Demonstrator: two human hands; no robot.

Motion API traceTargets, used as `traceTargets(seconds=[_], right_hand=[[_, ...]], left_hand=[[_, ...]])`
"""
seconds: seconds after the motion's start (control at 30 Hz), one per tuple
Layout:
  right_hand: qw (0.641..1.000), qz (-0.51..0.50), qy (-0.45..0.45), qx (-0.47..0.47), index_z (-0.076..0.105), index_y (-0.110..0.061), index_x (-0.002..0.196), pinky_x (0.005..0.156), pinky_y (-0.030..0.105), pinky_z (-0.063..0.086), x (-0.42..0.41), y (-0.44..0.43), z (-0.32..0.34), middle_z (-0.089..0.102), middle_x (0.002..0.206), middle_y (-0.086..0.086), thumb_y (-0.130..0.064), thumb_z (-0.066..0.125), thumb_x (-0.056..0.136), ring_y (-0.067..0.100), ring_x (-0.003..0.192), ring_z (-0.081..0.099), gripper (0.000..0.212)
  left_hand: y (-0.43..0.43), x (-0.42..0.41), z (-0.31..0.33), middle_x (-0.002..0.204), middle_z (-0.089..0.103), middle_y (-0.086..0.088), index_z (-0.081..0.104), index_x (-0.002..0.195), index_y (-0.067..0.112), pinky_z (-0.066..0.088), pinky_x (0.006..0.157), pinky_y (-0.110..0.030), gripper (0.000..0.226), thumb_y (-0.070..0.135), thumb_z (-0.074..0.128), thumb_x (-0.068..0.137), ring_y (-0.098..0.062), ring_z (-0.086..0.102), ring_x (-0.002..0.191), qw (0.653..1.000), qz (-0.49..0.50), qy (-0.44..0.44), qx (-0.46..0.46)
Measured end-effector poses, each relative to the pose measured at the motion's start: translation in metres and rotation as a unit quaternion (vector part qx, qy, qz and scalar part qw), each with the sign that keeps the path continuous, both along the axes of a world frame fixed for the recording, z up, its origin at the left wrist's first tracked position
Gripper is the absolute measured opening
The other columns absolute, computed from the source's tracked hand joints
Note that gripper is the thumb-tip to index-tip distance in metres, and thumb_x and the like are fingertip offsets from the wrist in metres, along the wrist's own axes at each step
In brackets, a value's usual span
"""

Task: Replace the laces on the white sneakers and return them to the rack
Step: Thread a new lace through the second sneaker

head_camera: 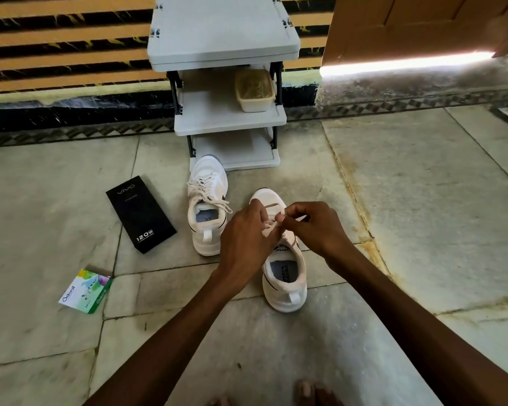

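Two white sneakers stand on the stone floor in front of a grey shoe rack (229, 118). The left sneaker (207, 206) is fully laced, its toe pointing at the rack. The right sneaker (285, 276) sits nearer to me, heel toward me, with a lace (272, 225) crossing its upper eyelets. My left hand (244, 241) covers the sneaker's left side and holds the lace with curled fingers. My right hand (314, 227) pinches the lace over the tongue. The two hands meet above the eyelets, and much of the lace is hidden under them.
A black phone box (140, 213) lies left of the sneakers. A small green and white packet (85, 291) lies further left and nearer. A plastic tub (254, 90) sits on the rack's middle shelf. A striped wall stands behind; a brown door (423, 27) is at the right.
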State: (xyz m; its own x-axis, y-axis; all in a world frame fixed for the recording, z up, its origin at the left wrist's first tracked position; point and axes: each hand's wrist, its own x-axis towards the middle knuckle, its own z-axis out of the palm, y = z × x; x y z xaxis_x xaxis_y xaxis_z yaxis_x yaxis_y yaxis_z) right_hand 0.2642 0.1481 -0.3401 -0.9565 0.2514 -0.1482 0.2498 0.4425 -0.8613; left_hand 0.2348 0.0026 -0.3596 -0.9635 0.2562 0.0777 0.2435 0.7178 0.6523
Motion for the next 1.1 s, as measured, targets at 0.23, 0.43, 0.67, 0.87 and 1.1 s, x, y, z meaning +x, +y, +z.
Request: traceTargets(seconds=[0.23,0.43,0.67,0.87,1.1], right_hand=[[1.0,-0.011,0.0,0.011,0.074,-0.017,0.079,0.068,0.021,0.048,0.0,-0.001,-0.006,0.071,0.08,-0.006,-0.028,0.072,0.088,0.003,0.071,0.062,0.014],[0.999,-0.036,-0.011,-0.016,0.075,-0.016,0.08,0.067,0.022,0.044,0.002,-0.004,-0.006,0.069,0.075,-0.009,-0.031,0.072,0.088,-0.004,0.063,0.057,0.017],[0.998,-0.046,-0.021,-0.04,0.075,-0.019,0.077,0.07,0.026,0.047,0.005,-0.007,-0.005,0.07,0.074,-0.009,-0.031,0.071,0.087,0.001,0.068,0.061,0.016],[0.997,-0.055,-0.032,-0.054,0.074,-0.02,0.08,0.071,0.028,0.051,0.011,-0.012,-0.004,0.071,0.078,-0.006,-0.032,0.069,0.089,0.007,0.071,0.064,0.016],[0.992,-0.099,-0.062,-0.041,0.076,-0.017,0.073,0.073,0.038,0.056,0.018,-0.004,-0.001,0.073,0.073,0.0,-0.024,0.069,0.086,0.011,0.064,0.063,0.017]], left_hand=[[0.001,-0.002,-0.002,0.079,0.066,0.013,0.063,0.11,0.023,0.04,0.062,-0.005,0.018,0.02,0.065,0.092,-0.007,0.067,0.078,0.995,-0.056,-0.027,0.073],[-0.012,-0.008,0.009,0.067,0.057,0.013,0.066,0.098,0.025,0.043,0.055,-0.015,0.034,0.027,0.086,0.071,-0.005,0.057,0.062,0.996,-0.035,-0.048,0.063],[-0.022,-0.018,0.034,0.08,0.068,0.006,0.069,0.078,0.021,0.037,0.061,-0.015,0.025,0.035,0.059,0.095,-0.003,0.056,0.07,0.991,-0.047,-0.122,0.008],[-0.016,-0.009,0.028,0.05,0.055,0.01,0.058,0.083,0.011,0.052,0.081,-0.041,0.027,0.028,0.05,0.101,-0.007,0.055,0.049,0.909,0.018,-0.32,0.265],[-0.022,-0.013,0.038,0.079,0.071,0.012,0.076,0.084,0.031,0.042,0.062,-0.024,0.034,0.064,0.068,0.077,-0.005,0.063,0.076,0.988,0.001,-0.1,-0.117]])
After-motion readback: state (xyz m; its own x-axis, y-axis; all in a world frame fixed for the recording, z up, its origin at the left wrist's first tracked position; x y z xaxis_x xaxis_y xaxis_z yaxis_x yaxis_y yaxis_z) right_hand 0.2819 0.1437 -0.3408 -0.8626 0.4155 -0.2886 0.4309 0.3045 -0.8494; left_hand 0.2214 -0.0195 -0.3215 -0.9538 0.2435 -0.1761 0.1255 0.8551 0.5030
